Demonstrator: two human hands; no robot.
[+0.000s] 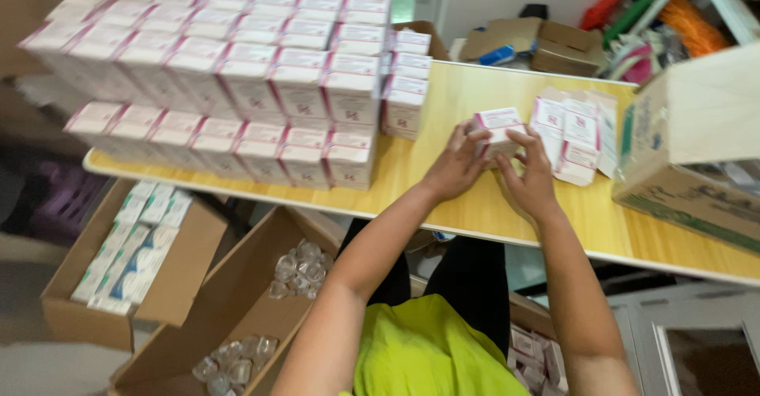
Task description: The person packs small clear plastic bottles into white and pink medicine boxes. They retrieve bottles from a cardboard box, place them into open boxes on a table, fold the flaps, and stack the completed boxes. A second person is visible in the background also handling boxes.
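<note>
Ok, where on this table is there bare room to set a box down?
Bare wood lies along the near table edge, between the stacked pink-and-white boxes and the hands, and behind them toward the far edge. It is crowded left under the stacks and right, where flat cartons meet the big cardboard box.

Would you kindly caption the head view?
Both hands, left hand and right hand, hold a small white-and-pink carton over the wooden table.

Left of the grip, a large stack of white-and-pink cartons [237,72] stands on the wooden desk [475,206]. Just right of the grip lies a heap of flat, unfolded cartons [578,131], and farther right a big cardboard box [697,159]. Below the desk edge, one open box holds clear plastic cups [297,269], another holds small packets [134,242].
</note>
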